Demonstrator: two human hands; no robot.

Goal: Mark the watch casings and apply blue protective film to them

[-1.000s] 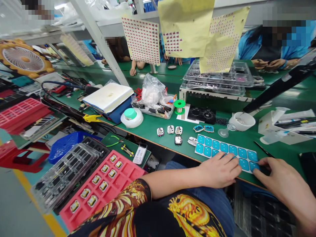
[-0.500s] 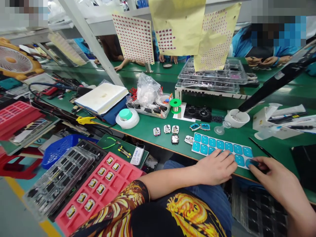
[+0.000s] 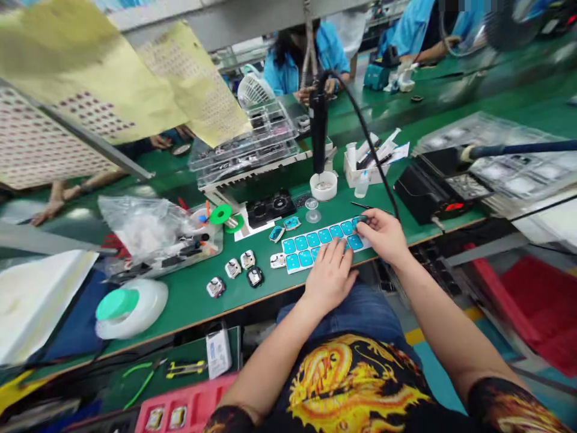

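A white sheet (image 3: 295, 269) bearing two rows of blue rounded-square stickers lies near the bench's front edge. My left hand (image 3: 331, 273) rests palm down over its lower row, fingers stretched out and holding nothing. At the sheet's upper right corner, my right hand (image 3: 383, 234) pinches a small dark piece (image 3: 362, 220) against the last sticker; the fingers hide much of it. Touching the sheet's left end is a white watch case part (image 3: 277, 260). Two watch frames with blue film (image 3: 292, 223) lie just above the sheet. More case parts (image 3: 232, 268) sit farther left.
Behind the sheet stand a white round pot (image 3: 323, 186), a clear plunger-like piece (image 3: 312, 211) and a box of syringes (image 3: 372, 171). A black device (image 3: 433, 186) stands at right. Left are a solder spool (image 3: 220, 214) and a green-capped bottle (image 3: 133, 308). A black cable (image 3: 360, 117) hangs behind my right hand.
The view has swung to the right. My right hand has gone from the sheet's lower right sticker to its upper right one, dark piece still in its fingers. My left hand stays on the sheet.
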